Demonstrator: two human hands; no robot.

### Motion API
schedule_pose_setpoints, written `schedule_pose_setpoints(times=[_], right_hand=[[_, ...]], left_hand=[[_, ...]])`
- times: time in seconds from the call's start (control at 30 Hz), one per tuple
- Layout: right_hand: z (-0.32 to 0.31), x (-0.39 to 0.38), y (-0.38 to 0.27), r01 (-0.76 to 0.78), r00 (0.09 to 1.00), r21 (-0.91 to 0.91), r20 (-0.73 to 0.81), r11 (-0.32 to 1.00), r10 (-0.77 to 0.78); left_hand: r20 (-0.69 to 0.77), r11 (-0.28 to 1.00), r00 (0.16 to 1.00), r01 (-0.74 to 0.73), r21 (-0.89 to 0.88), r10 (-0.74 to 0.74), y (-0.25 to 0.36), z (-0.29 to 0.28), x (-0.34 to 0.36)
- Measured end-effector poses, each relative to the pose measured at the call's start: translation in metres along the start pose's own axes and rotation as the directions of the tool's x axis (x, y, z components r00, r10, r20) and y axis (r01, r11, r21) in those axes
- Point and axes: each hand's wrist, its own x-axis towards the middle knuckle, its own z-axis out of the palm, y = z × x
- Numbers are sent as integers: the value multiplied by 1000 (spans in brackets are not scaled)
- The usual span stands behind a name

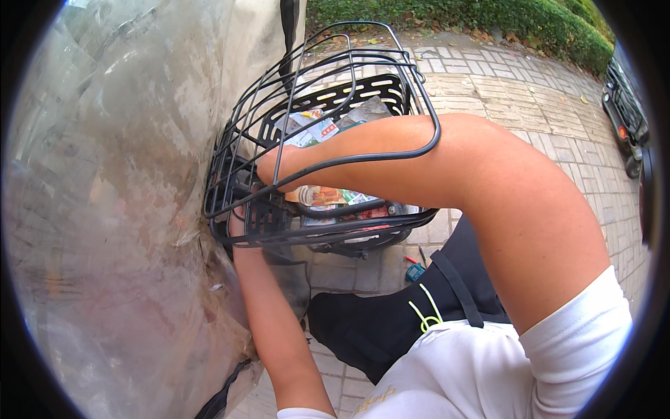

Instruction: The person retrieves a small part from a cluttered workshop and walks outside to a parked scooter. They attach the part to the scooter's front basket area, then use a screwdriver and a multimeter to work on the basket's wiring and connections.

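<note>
The left hand (239, 222) and right hand (278, 170) meet the left edge of a black wire basket (377, 158), their openness and hold impossible to tell.

Daylit block paving (534, 105), green hedge (474, 15), fallen leaves (513, 36), perhaps a scooter (623, 105) at right

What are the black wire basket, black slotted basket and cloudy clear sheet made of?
The black wire basket looks like painted or coated metal: slim, round, lightly shining bars. The black slotted basket is probably matte moulded plastic with rounded slots. The cloudy clear sheet seems soft plastic, creased and smeared.
</note>
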Motion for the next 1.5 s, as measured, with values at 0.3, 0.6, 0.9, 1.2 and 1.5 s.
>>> schedule_pose_setpoints(times=[0.3, 0.6, 0.9, 1.2, 1.5], right_hand=[[-6, -9, -7, -109, 992, 103, -45, 989, 114], [3, 2, -5, 2, 1000, 13, 31, 1000, -2], [9, 8, -5, -36, 999, 51, 18, 998, 35], [9, 16, -2, -106, 994, 107, 16, 989, 105], [16, 20, 5, -96, 995, 135, -11, 986, 99]], left_hand=[[-8, 988, 998, -62, -140, 62, -15, -18, 6], [49, 983, 994, -85, -163, 94, -20, -15, 7], [-37, 983, 991, -132, -126, 129, -17, 1, -8], [42, 967, 994, -92, -238, 104, -23, -14, 5], [73, 973, 992, -88, -213, 106, -21, -19, 8]])
